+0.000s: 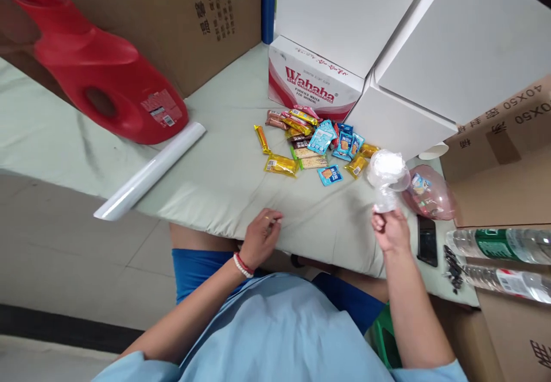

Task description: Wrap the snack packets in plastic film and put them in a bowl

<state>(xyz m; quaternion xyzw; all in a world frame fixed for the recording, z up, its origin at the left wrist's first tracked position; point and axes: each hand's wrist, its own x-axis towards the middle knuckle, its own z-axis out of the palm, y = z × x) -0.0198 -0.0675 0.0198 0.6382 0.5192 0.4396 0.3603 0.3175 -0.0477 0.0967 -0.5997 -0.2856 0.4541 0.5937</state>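
My right hand (pixel 391 230) is raised just over the near edge of the surface (pixel 224 175). Its fingers are pinched around the bottom of a crumpled clear plastic bag (pixel 386 176) with something white inside. The bag stands up from my grip, just right of the snack packets (pixel 314 141) and touching none of them that I can see.

My left hand (pixel 260 237) rests on the pale green cloth near the front edge. Its fingers are loosely bent and grip nothing, and a red and white bracelet sits at the wrist.

The packets lie in a loose heap of yellow, blue, red and brown wrappers, with print too small to read. Right behind them is a red and white box (pixel 314 80) marked "Wahaha" and "PURIFIED WATER FOR DRINKING". Plain white boxes (pixel 353 8) are stacked on and beside it.

- A brown carton (pixel 516 141) at the right reads "40X50" 2 times.
- Another carton (pixel 185 20) at the back carries Chinese characters and a white sticker.
- A red jug (pixel 107 77) lies on its side at the far left, its small label unreadable, with a white roll (pixel 150 169) just below it.
- Right of my bag sit a pink see-through bag (pixel 430 195), a black phone (pixel 427 238) and 2 water bottles (pixel 503 244), 1 with a green label.
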